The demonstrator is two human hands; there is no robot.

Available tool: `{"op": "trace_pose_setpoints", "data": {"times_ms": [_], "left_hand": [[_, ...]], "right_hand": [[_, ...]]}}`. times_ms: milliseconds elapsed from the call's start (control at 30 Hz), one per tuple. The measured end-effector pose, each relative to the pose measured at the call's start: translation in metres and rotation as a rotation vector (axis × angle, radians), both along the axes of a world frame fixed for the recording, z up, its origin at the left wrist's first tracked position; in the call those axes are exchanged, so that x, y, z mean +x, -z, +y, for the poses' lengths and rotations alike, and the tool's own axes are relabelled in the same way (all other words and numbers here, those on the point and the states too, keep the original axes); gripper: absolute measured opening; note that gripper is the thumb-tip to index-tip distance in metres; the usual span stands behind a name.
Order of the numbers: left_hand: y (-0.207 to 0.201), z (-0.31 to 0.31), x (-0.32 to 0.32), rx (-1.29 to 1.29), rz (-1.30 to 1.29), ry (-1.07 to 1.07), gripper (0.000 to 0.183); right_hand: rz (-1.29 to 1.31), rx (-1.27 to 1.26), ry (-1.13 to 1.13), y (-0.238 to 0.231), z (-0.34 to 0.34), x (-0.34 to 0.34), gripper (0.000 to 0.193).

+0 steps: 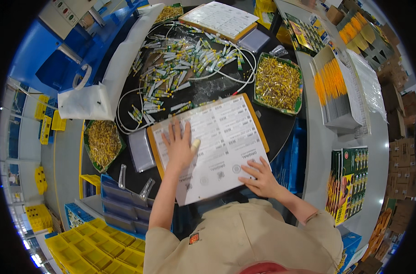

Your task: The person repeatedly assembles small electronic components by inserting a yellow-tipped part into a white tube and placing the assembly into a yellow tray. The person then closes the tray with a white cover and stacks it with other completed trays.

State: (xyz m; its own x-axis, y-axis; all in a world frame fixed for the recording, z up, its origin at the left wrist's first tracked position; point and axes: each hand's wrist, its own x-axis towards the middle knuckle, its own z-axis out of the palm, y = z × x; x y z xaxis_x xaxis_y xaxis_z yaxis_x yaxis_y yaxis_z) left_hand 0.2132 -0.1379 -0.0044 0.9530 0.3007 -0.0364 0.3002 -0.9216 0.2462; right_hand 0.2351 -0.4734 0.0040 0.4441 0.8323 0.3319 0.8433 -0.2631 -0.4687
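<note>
L hand (179, 147) flat, fingers spread, pressing the white label sheet (217, 141) on its orange board (154, 150) at desk (272, 123) centre; R hand (259, 177) open, pinning the sheet's near-right edge. Looks like smoothing/aligning step. Next prob needs grip on a sheet corner; tube pile (180, 64) lies behind sheet.

Round black table (281, 123) bears scattered small tubes (180, 59), perhaps glue, and printed sheet (217, 141)
</note>
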Motion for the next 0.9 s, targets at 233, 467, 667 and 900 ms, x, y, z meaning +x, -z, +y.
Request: {"op": "trace_pose_setpoints", "data": {"times_ms": [233,467,667,900], "left_hand": [[0.007,0.002,-0.008,0.017,-0.082,0.032,0.070],[0.012,0.005,-0.008,0.039,-0.073,0.040,0.069],[0.004,0.017,-0.016,0.117,0.044,0.046,0.066],[-0.024,-0.017,-0.022,0.044,-0.373,-0.110,0.061]], "right_hand": [[0.070,0.389,1.015,0.028,-0.055,0.158,0.029],[1.562,1.121,0.869,0.150,-0.109,0.271,0.051],[1.513,1.214,1.021,0.185,-0.098,0.226,0.051],[1.281,0.320,1.268,0.194,-0.067,0.039,0.051]]}}
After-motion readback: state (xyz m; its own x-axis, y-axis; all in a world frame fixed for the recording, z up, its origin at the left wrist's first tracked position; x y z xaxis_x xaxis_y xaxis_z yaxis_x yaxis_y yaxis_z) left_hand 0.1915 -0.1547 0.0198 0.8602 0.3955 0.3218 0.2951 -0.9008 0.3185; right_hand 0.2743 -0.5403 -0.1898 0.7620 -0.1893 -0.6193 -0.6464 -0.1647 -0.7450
